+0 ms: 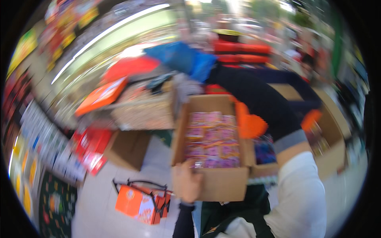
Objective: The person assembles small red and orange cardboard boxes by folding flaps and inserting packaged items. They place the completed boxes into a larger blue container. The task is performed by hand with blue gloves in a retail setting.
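An open cardboard box point(222, 184) is in front of my body, with rows of small purple and orange packets point(212, 139) inside. My left hand point(188, 182) grips the box's near left corner, with its fingers over the rim. My right arm, in a black sleeve point(254, 91), reaches forward across the right side of the box to a crumpled blue plastic-looking item point(202, 65). The right hand's fingers are lost in blur around that blue item, so I cannot make out their pose.
Beyond the box stands a heaped display point(143, 107) with an orange packet point(101, 95) on top. More open cartons point(333, 150) are at the right, one empty carton point(129, 148) at the left. An orange box with black straps point(139, 202) sits on the floor; shelves point(51, 139) line the left.
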`<state>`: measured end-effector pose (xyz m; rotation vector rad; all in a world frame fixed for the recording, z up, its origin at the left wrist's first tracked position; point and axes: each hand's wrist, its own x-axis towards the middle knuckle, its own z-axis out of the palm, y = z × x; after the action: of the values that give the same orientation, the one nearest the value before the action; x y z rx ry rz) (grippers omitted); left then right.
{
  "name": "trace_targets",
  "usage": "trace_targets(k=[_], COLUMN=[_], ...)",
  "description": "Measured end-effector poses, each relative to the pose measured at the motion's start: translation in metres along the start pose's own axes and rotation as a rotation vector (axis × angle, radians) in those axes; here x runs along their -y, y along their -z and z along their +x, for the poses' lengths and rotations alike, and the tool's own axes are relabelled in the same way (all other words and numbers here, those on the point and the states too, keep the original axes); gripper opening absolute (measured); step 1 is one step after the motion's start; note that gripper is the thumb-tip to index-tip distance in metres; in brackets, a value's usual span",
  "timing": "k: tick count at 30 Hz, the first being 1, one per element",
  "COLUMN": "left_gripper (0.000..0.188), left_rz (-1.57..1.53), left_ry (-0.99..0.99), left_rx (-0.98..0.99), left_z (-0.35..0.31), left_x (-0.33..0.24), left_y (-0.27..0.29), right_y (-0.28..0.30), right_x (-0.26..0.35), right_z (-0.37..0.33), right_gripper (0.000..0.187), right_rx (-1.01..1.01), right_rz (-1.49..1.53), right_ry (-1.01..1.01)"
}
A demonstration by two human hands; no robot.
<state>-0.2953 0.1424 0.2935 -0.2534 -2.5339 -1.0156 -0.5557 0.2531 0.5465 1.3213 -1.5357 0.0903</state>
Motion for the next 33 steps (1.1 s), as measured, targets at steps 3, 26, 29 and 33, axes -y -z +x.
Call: trace_targets(k=[3, 26, 29, 33], left_gripper=[0.059, 0.046, 0.043, 0.039], left_rz=[-1.627, -1.808, -1.74, -1.618], left_ry=[0.036, 0.367, 0.392, 0.404], left_rx=[0.074, 0.237, 0.246, 0.169], left_z=[0.007, 0.0, -0.001, -0.002], left_x=[-0.019, -0.131, -0.138, -0.129], left_y=[0.031, -0.061, -0.065, -0.067], right_y=[0.087, 0.314, 0.303, 0.295], right_x=[0.088, 0.189, 0.185, 0.19], right_z=[-0.025, -0.243, -0.253, -0.262], right_gripper=[0.046, 0.036, 0.028, 0.018], right_rx=[0.02, -0.216, -0.378, -0.23], right_rz=[0.016, 1.189, 1.371, 1.158], right_ry=[0.197, -1.518, -1.641, -1.684])
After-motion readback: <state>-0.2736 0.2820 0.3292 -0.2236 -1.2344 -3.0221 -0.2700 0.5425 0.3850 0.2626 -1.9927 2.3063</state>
